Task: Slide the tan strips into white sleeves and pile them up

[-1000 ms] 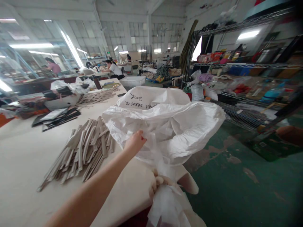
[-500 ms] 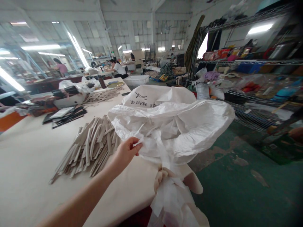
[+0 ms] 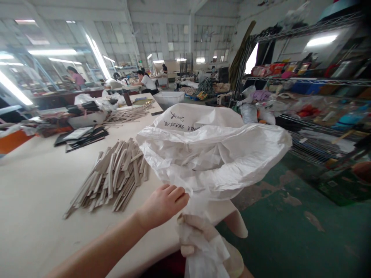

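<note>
A big white woven sack (image 3: 214,154) stands at the table's right edge with its mouth spread open. My left hand (image 3: 164,204) grips the sack's near rim with curled fingers. Just below it my right hand (image 3: 199,233) squeezes a bunch of the same white material (image 3: 207,255), which hangs down over the table edge. To the left of the sack, a heap of several long beige strips (image 3: 113,175) lies on the table.
The long beige table (image 3: 34,193) runs away to the left, with black flat pieces (image 3: 81,136), a white tub (image 3: 169,98) and more strips farther back. Wire shelves (image 3: 307,112) with goods stand on the right across a green floor (image 3: 290,231). People sit at far tables.
My left hand has pulled back from the sack's mouth toward me, down to the rim just above my right hand. The view shifted slightly right.
</note>
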A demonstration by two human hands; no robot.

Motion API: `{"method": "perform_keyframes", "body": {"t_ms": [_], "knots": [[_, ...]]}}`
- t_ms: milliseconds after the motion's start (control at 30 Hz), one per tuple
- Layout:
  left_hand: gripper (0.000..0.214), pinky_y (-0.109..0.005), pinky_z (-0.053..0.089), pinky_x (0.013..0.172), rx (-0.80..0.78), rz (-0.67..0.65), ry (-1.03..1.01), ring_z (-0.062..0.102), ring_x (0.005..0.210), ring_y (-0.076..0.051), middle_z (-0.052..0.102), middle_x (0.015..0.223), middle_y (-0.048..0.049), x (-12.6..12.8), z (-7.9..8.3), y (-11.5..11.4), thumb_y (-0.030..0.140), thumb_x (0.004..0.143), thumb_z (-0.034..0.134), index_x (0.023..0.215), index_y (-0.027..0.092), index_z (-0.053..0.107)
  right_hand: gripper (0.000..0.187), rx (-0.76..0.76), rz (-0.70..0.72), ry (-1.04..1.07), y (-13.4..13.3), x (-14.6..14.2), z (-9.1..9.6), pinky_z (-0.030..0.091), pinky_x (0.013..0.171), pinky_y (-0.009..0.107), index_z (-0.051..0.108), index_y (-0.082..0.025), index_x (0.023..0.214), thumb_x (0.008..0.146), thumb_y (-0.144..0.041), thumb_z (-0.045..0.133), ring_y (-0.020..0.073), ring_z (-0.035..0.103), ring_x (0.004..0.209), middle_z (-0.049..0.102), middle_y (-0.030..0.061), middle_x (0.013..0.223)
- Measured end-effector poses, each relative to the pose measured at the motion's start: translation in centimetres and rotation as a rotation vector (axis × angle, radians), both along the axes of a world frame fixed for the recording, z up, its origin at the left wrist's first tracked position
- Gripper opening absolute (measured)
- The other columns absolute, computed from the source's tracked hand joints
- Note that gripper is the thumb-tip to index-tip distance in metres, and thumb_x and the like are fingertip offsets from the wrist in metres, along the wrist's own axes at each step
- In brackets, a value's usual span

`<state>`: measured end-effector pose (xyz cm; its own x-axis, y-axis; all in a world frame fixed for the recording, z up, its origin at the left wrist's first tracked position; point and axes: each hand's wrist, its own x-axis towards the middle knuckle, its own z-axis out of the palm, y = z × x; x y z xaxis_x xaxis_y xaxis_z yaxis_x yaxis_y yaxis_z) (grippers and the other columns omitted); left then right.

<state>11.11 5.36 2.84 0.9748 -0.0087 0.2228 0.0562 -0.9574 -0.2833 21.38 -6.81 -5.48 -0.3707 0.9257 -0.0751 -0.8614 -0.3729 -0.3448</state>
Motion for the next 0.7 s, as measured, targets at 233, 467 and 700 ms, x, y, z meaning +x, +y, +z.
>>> {"method": "perform_keyframes", "body": {"t_ms": [233,467,700], "knots": [[0.015,-0.023,0.046,0.065,-0.417,0.426,-0.102,0.062,0.075,-0.014,0.065,0.087,-0.002,-0.7,-2.1,3.1,0.018,0.085,0.046,0.091,0.019,0.06,0.019,0.055,0.022,0.283,-1.9,1.3,2.0,0.029,0.044,0.017,0.06,-0.01,0.093,0.078,-0.022,0.055,0.003,0.023,0.037,0.034,-0.0103,0.045],[0.02,-0.025,0.045,0.066,-0.466,0.54,-0.072,0.062,0.075,-0.017,0.066,0.087,-0.0038,-0.9,-2.2,3.3,0.023,0.086,0.041,0.087,0.019,0.061,0.02,-0.094,-0.036,0.209,-3.8,2.4,1.7,0.044,0.066,0.024,0.061,-0.013,0.092,0.072,-0.014,0.062,0.0083,0.057,0.065,0.059,-0.0022,0.07],[0.016,-0.022,0.047,0.065,-0.67,0.613,-0.166,0.064,0.073,-0.015,0.068,0.082,-0.001,-0.9,-2.8,3.6,0.016,0.082,0.042,0.093,0.021,0.053,0.044,-0.074,-0.052,0.26,-4.6,1.6,3.4,0.044,0.062,0.019,0.057,-0.008,0.108,0.066,-0.015,0.063,0.0035,0.048,0.055,0.051,-0.0069,0.062]]}}
